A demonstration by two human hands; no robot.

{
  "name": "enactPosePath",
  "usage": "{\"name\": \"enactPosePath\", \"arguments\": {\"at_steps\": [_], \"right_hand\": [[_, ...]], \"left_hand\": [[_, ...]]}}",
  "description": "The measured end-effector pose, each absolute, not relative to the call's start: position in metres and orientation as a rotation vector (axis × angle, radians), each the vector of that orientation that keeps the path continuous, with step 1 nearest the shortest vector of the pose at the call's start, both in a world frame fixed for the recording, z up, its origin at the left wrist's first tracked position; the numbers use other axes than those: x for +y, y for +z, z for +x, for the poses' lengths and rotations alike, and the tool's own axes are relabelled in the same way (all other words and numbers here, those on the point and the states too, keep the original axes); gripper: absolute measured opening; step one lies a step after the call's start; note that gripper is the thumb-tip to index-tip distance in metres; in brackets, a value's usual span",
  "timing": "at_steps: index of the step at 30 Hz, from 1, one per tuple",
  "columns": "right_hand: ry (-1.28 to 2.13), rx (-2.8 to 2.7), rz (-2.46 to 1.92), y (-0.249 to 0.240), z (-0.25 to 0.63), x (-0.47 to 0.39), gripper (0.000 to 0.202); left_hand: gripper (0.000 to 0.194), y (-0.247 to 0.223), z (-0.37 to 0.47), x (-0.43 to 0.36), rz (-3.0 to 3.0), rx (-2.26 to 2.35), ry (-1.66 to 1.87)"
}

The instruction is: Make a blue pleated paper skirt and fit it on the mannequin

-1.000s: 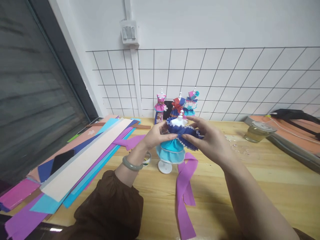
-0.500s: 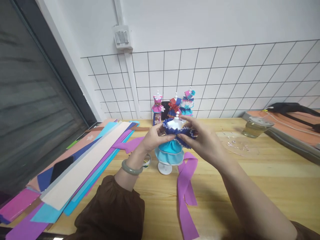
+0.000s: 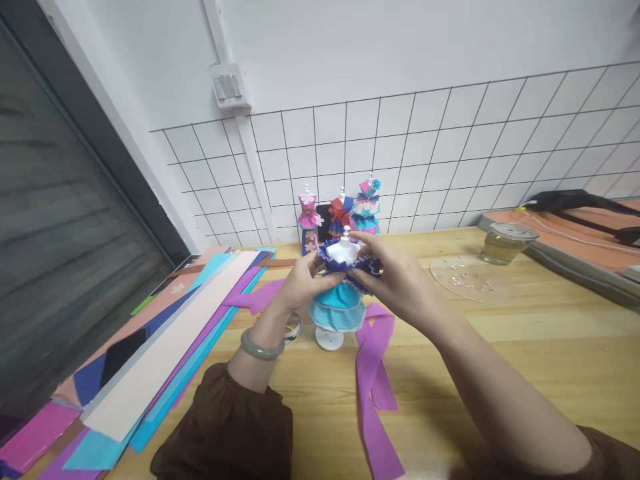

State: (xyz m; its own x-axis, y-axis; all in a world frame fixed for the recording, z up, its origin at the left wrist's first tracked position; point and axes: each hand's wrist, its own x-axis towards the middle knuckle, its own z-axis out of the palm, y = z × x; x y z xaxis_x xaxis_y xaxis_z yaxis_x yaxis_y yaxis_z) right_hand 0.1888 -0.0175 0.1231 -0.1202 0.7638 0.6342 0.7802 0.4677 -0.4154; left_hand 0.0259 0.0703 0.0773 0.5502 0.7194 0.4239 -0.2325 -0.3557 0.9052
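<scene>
A small white dress-form mannequin stands upright on a round base at the middle of the table. It wears a tiered light-blue ruffled skirt. Around its upper body runs a dark-blue ruffled strip with pale wavy edging. My left hand pinches the strip from the left, thumb across the front. From the right, my right hand grips the same strip between thumb and fingers. The two thumbs nearly meet at the mannequin's front. A purple strip lies close by on the table.
Coloured strips are piled at the left, with a dark phone-like object on them. Several dressed mannequins stand at the back. A clear plate with small bits and a lidded cup stand at the right.
The camera view has tilted and shifted slightly. Both hands keep their grip on the dark-blue strip, which sits around the mannequin much as before.
</scene>
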Motion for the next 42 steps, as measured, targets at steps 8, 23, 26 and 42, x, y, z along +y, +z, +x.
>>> {"name": "enactPosePath", "arguments": {"at_steps": [8, 23, 26, 42], "right_hand": [[0.097, -1.837, -1.269, 0.122, 0.190, -0.016, 0.053], [0.582, -1.640, -1.205, 0.107, 0.202, 0.009, 0.066], [0.603, -1.611, -1.181, 0.106, 0.200, 0.011, 0.062], [0.464, -1.610, -1.151, 0.106, 0.189, 0.007, 0.057]], "left_hand": [[0.057, 0.086, 0.023, 0.065, 1.612, 0.458, 1.006], [0.042, 0.080, 0.022, 0.079, 1.493, 0.463, 1.124], [0.040, 0.078, 0.021, 0.080, 1.469, 0.488, 1.109], [0.043, 0.081, 0.021, 0.077, 1.510, 0.500, 1.088]]}}
